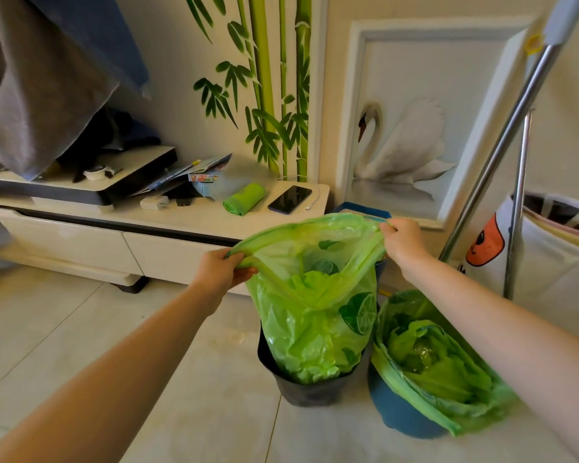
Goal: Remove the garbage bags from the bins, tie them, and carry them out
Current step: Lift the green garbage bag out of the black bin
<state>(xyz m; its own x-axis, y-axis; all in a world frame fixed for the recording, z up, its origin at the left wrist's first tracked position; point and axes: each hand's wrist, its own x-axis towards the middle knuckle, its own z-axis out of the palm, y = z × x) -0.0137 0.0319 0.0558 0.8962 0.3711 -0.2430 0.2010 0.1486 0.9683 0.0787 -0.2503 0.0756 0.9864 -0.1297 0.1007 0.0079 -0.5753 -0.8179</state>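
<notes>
A translucent green garbage bag (311, 315) hangs partly lifted out of a dark grey bin (310, 389) on the floor. My left hand (219, 269) grips the left side of the bag's rim. My right hand (403, 243) pinches the right side, stretching the mouth open. Crumpled green rubbish shows inside. To the right, a blue bin (401, 416) holds a second green bag (448, 372), its rim folded over the edge and its contents visible.
A low white cabinet (168, 225) behind the bins carries a roll of green bags (244, 198), a phone (290, 198), papers and a charger. A metal pole (502, 148) and a white laundry bag (555, 262) stand at right. Grey cloth hangs at top left.
</notes>
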